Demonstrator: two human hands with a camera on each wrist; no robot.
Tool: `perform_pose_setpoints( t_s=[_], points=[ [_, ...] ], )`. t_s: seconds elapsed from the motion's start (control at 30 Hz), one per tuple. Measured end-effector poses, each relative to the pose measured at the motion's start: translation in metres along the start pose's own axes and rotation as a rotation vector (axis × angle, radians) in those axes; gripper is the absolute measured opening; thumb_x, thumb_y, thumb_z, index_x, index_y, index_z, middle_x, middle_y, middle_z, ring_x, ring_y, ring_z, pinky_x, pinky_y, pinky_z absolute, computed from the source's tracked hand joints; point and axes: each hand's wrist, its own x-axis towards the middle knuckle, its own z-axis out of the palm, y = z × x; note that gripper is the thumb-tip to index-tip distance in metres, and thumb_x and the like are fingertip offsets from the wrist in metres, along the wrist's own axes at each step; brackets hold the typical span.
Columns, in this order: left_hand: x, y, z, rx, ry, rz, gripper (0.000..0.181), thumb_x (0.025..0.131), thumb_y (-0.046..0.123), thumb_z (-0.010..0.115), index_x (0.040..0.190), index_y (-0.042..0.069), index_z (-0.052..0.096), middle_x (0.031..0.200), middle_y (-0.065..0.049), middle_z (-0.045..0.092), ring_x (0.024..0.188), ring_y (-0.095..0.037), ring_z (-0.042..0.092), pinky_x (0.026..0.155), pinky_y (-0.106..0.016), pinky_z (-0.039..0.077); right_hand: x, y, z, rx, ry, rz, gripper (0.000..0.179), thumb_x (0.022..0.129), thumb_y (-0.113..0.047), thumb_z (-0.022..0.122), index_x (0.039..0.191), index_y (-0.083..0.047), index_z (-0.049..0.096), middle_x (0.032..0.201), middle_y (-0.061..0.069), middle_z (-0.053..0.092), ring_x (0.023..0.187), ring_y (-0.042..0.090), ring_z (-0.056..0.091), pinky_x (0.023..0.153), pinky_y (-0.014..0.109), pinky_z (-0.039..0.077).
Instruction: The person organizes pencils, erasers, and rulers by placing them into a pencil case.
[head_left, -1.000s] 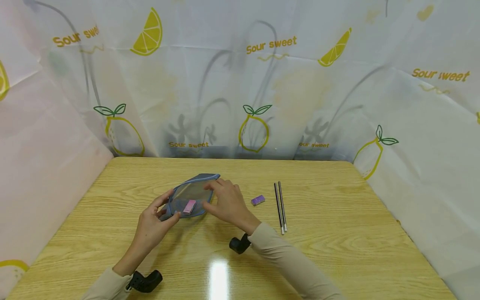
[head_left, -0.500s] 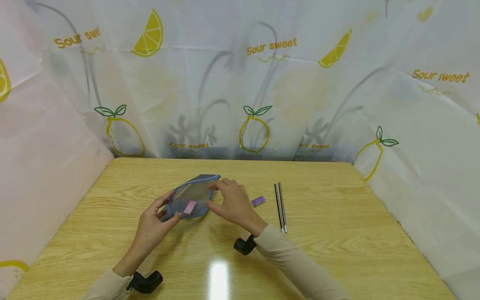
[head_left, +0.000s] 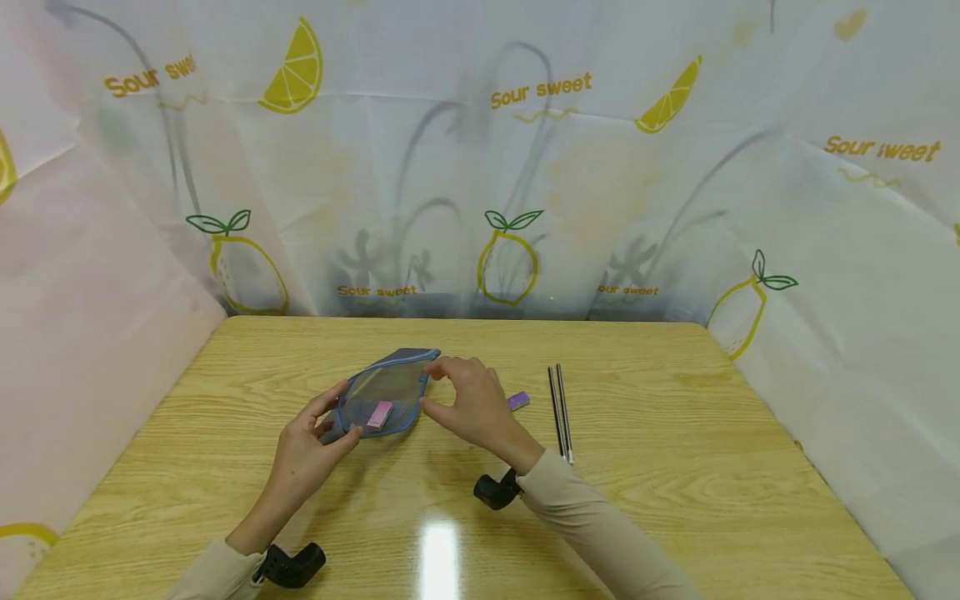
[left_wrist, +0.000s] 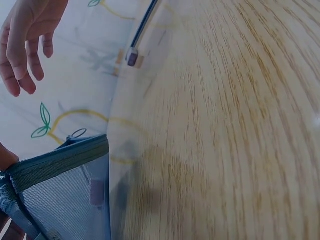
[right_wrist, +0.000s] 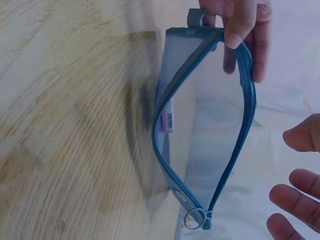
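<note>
A blue mesh zip pouch point(head_left: 386, 387) is held up over the left-middle of the table, its zipped mouth gaping wide in the right wrist view. My left hand point(head_left: 307, 446) grips the pouch's left end between thumb and fingers. Inside, through the mesh, shows a pink eraser point(head_left: 379, 414) with a barcode on its wrapper point(right_wrist: 169, 117). My right hand point(head_left: 480, 410) is at the pouch's right end, thumb and fingers apart and bent a little, holding nothing. In the right wrist view, a gap separates its fingertips point(right_wrist: 286, 197) from the pouch.
A purple eraser point(head_left: 519, 401) lies on the wooden table point(head_left: 675, 467) just beyond my right hand, which partly covers it. To its right lie two dark pencils point(head_left: 561, 408) with white ends, side by side. A printed lemon curtain point(head_left: 420, 167) hangs behind the table.
My right hand has drawn back to the right from the pouch's mouth and now partly covers the purple eraser. My left hand and the pouch have hardly moved.
</note>
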Motion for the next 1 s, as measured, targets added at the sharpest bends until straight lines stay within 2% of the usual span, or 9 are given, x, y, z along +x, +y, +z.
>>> perform_pose_setpoints(
  t_s=[0.23,0.43,0.63,0.83,1.0],
  points=[
    [-0.002,0.000,0.001,-0.001,-0.004,-0.006,0.062,0.082,-0.004,0.074,0.139,0.000,0.050,0.125,-0.025,0.056,0.113,-0.039,0.054,0.083,-0.037,0.054,-0.002,0.000,-0.004,0.022,0.006,-0.008,0.029,0.086,-0.024,0.075,0.112,-0.013,0.068,0.105,0.001,0.068,0.093,0.019,0.059,0.080,0.042,0.047],
    [-0.001,0.000,0.001,-0.003,-0.001,-0.003,0.062,0.082,-0.004,0.074,0.139,0.000,0.050,0.125,-0.024,0.055,0.113,-0.037,0.054,0.083,-0.032,0.053,-0.002,0.001,-0.008,0.059,0.050,-0.045,0.029,0.084,-0.019,0.077,0.110,-0.009,0.068,0.102,0.004,0.068,0.091,0.020,0.061,0.079,0.039,0.049],
    [-0.001,0.001,0.001,0.001,-0.005,-0.019,0.062,0.082,-0.003,0.074,0.140,0.001,0.050,0.126,-0.024,0.056,0.114,-0.035,0.054,0.085,-0.036,0.052,-0.003,0.004,-0.011,0.085,0.063,-0.031,0.029,0.084,-0.019,0.076,0.110,-0.009,0.068,0.104,0.004,0.068,0.092,0.019,0.060,0.080,0.036,0.049],
    [0.000,0.001,0.001,-0.009,-0.007,-0.017,0.062,0.082,-0.004,0.073,0.140,0.000,0.050,0.126,-0.024,0.055,0.113,-0.037,0.054,0.083,-0.024,0.051,-0.005,0.006,-0.016,0.121,0.083,-0.012,0.031,0.084,-0.017,0.076,0.113,-0.008,0.067,0.106,0.004,0.067,0.094,0.020,0.059,0.080,0.036,0.049],
    [0.000,0.001,0.002,0.004,-0.004,-0.011,0.062,0.082,-0.005,0.073,0.139,0.000,0.050,0.125,-0.024,0.055,0.113,-0.037,0.054,0.084,-0.030,0.052,-0.008,0.006,-0.021,0.146,0.091,0.001,0.031,0.084,-0.013,0.076,0.113,-0.008,0.067,0.105,0.005,0.066,0.093,0.021,0.059,0.079,0.037,0.049]
  ],
)
